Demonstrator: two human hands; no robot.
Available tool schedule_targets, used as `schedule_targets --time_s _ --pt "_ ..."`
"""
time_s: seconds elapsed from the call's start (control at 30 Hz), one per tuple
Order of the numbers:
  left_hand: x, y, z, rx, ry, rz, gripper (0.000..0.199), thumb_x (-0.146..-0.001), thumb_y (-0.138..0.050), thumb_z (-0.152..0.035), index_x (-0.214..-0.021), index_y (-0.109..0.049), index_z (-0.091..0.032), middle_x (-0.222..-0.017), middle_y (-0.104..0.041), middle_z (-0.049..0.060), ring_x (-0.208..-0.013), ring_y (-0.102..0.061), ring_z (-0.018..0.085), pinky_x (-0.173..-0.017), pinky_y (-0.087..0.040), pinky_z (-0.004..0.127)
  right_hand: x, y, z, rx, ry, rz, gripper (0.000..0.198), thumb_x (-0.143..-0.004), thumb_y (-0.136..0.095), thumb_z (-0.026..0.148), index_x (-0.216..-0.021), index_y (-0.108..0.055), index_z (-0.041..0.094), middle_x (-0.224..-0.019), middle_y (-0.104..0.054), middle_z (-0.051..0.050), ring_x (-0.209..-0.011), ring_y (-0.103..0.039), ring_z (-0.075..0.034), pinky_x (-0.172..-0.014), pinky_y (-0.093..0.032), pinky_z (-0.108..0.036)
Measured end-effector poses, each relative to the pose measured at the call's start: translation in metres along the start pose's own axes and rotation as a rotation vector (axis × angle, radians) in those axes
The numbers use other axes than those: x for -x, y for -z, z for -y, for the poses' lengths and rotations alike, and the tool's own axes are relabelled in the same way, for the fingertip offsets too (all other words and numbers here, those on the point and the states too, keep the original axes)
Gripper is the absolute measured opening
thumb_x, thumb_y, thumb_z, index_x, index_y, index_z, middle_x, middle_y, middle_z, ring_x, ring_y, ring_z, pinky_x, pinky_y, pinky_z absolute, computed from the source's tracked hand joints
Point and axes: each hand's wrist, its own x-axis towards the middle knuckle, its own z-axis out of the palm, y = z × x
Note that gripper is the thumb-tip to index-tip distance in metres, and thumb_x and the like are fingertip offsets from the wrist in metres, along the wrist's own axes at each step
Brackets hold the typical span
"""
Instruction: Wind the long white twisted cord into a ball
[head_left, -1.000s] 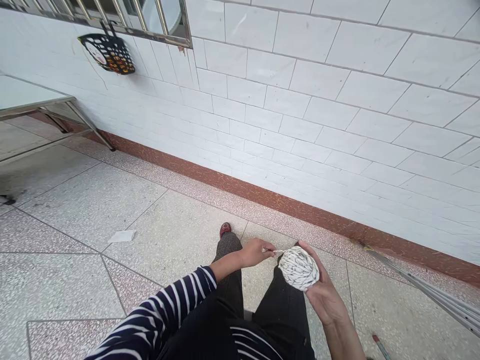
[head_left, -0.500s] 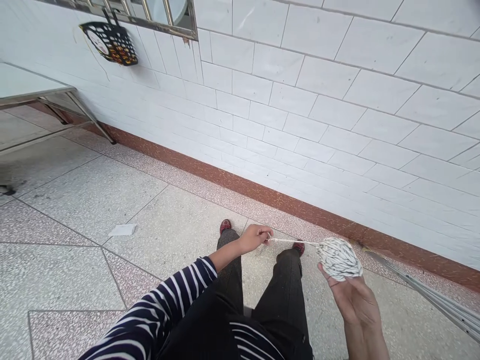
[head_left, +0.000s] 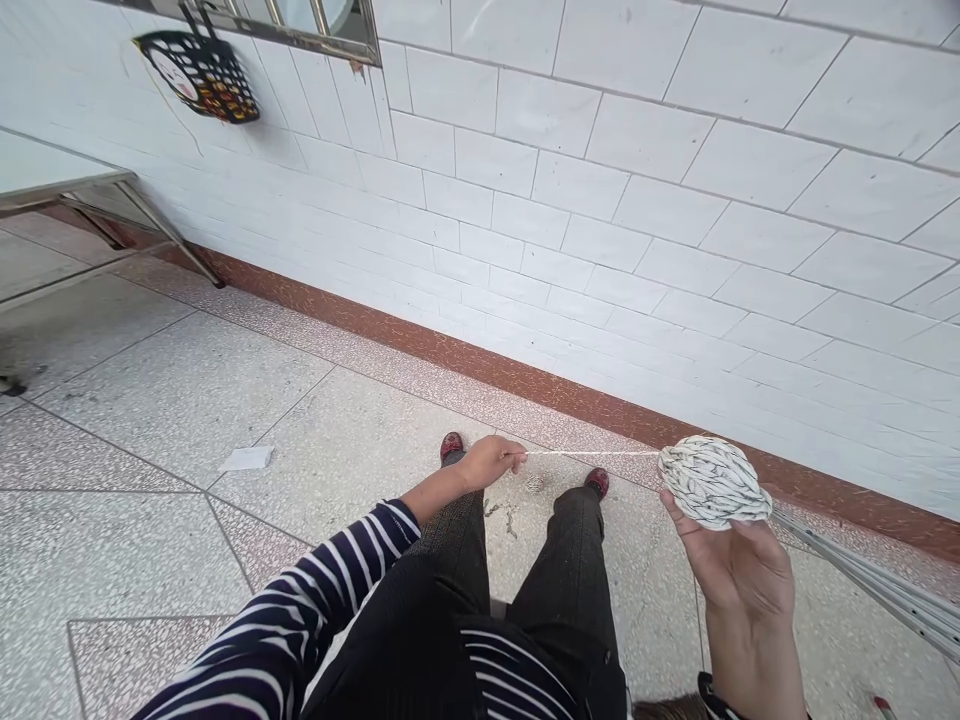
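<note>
My right hand (head_left: 739, 565) holds up a thick, twisted bundle of white cord (head_left: 712, 482), speckled with dark strands, gripped from below between thumb and fingers. From the bundle's left side a single white strand (head_left: 592, 453) runs taut and nearly level across to my left hand (head_left: 491, 462). The left fingers are pinched closed on that strand in front of my knees. Both hands are in mid-air above the floor, well apart from each other.
A white tiled wall (head_left: 585, 240) with a red-brown skirting stands ahead. Pale metal poles (head_left: 870, 570) lean at the right. A metal-framed table (head_left: 67, 190) stands at left, below a hanging black basket (head_left: 202, 75). White paper (head_left: 247, 458) lies on the terrazzo floor.
My right hand has moved right and up with the cord bundle, while my left hand has shifted left and slightly up. The strand between them is longer and straighter.
</note>
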Motion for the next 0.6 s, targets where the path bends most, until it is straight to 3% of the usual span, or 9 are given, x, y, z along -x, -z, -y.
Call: schedule_targets --time_s 0.17,0.33,0.5,0.6 --pt "-0.003 0.005 -0.021 0.011 -0.024 -0.049 0.04 -0.099 -0.039 -0.031 -0.072 -0.066 -0.016 -0.081 -0.068 0.003 -0.083 -0.059 0.016 -0.087 -0.042 0.025 0.001 -0.015 0.001 -0.012 0.027 0.017 0.058 -0.054 -0.072 0.025 -0.112 -0.068 0.028 -0.131 -0.063 -0.011 -0.129 -0.05 -0.041 -0.11 -0.025 -0.074" --pt "0.001 -0.005 -0.054 0.001 -0.245 0.041 0.038 -0.099 -0.04 -0.029 -0.072 -0.065 -0.018 -0.073 -0.066 -0.001 -0.071 -0.057 0.012 -0.111 -0.03 0.03 -0.008 -0.034 -0.006 0.008 -0.007 0.097 0.062 -0.055 -0.073 0.019 -0.117 -0.066 0.028 -0.132 -0.063 -0.008 -0.131 -0.051 -0.035 -0.115 -0.028 -0.064" --pt "0.0 -0.002 -0.019 -0.105 -0.071 -0.008 0.035 -0.091 -0.043 -0.02 -0.058 -0.057 -0.017 -0.063 -0.063 -0.001 -0.063 -0.052 0.012 -0.11 -0.033 0.031 -0.012 -0.022 0.005 -0.003 0.136 0.064 0.051 -0.067 -0.07 0.024 -0.117 -0.065 0.03 -0.139 -0.058 -0.004 -0.133 -0.049 -0.032 -0.114 -0.032 -0.06" --pt "-0.004 -0.003 0.003 -0.166 -0.073 0.04 0.031 -0.092 -0.043 -0.019 -0.069 -0.063 -0.017 -0.073 -0.068 0.0 -0.069 -0.056 0.012 -0.113 -0.029 0.035 -0.009 -0.02 0.008 -0.002 0.104 0.036 0.053 -0.064 -0.07 0.024 -0.116 -0.066 0.03 -0.139 -0.058 -0.005 -0.136 -0.046 -0.033 -0.116 -0.027 -0.062"
